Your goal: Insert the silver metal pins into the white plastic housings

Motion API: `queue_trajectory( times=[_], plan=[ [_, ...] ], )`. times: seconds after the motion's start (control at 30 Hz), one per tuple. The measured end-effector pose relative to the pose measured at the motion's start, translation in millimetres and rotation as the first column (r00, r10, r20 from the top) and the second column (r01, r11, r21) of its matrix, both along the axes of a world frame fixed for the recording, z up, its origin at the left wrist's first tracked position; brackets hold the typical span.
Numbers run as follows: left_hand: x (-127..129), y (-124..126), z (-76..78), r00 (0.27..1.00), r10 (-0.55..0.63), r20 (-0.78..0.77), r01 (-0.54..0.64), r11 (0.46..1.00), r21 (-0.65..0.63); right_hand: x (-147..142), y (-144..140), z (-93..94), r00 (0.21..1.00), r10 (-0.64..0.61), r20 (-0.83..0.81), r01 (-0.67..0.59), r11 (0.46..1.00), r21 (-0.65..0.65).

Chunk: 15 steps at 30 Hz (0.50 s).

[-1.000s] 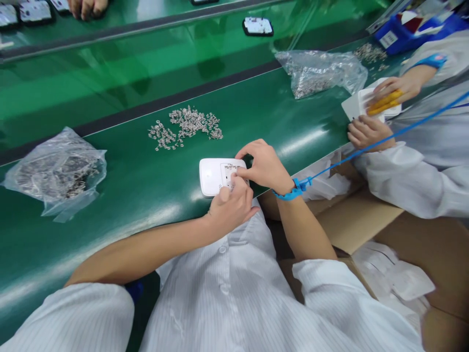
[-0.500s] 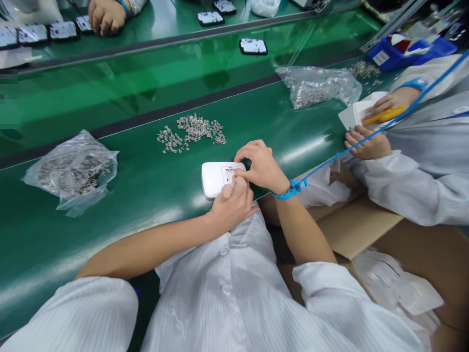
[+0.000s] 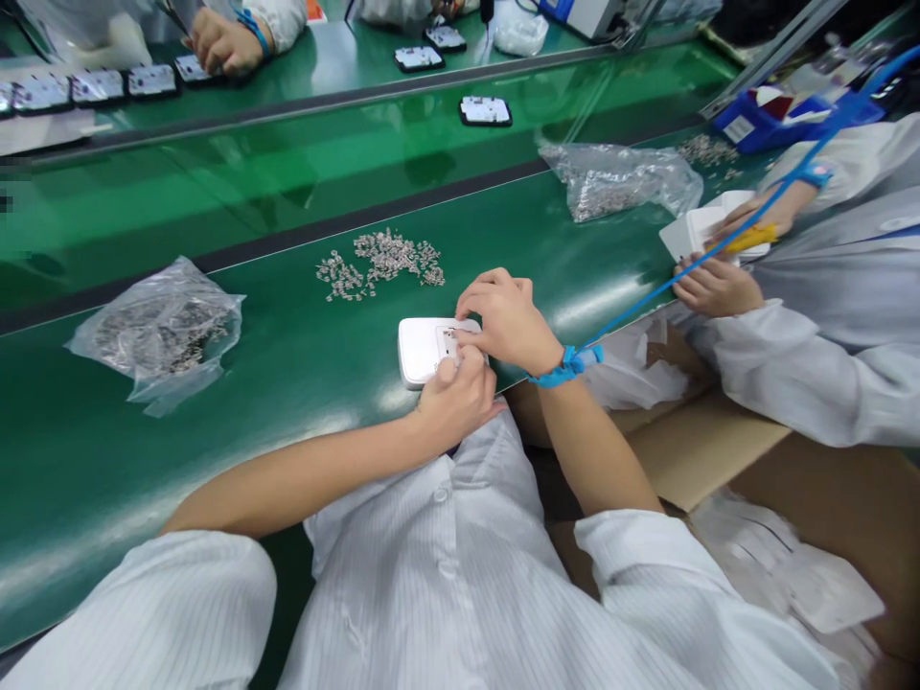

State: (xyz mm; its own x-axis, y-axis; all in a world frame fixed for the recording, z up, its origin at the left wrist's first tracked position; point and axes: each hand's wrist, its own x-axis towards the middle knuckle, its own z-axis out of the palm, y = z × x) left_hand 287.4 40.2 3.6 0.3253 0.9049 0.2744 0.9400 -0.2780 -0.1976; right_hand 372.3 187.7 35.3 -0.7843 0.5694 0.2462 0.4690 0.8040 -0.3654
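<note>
A white plastic housing [image 3: 418, 347] lies on the green table [image 3: 287, 355] near its front edge. My left hand [image 3: 458, 397] rests on its near side, fingers curled, thumb pressing at a recess in its top. My right hand [image 3: 507, 321] covers its right end, fingertips pinched over the same recess; what they pinch is hidden. A blue strap [image 3: 567, 366] circles my right wrist, its cord running up to the right. A pile of small metal parts [image 3: 380, 259] lies just beyond the housing.
A clear bag of metal parts [image 3: 162, 331] lies at the left, another bag [image 3: 618, 177] at the far right. A co-worker's hands [image 3: 711, 283] hold a white housing [image 3: 694, 230] at the right. Cardboard box [image 3: 783, 479] beside me. Another person's hand [image 3: 222, 43] works across the belt.
My hands stay on the white housing, the right fingers closing a little lower over the recess. The view has tilted up, showing more of the far table.
</note>
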Motion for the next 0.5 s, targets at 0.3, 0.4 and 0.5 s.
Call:
queue_trajectory(
  times=[0.3,0.4,0.5],
  plan=[
    [-1.0,0.7,1.2,1.000,0.012,-0.022,-0.011,1.000,0.009,7.7,17.7,-8.3,0.981,0.134,-0.140,-0.155,0.976,-0.153],
    [-1.9,-2.4,4.7,0.999,0.027,-0.026,-0.027,1.000,0.007,15.0,22.8,-31.2,0.913,-0.037,-0.406,-0.070,0.967,-0.245],
    [-3.1,-4.9,7.6,0.999,0.043,-0.022,-0.043,0.999,-0.009,16.2,21.2,-47.8,0.871,-0.180,-0.457,0.044,0.955,-0.293]
  ],
)
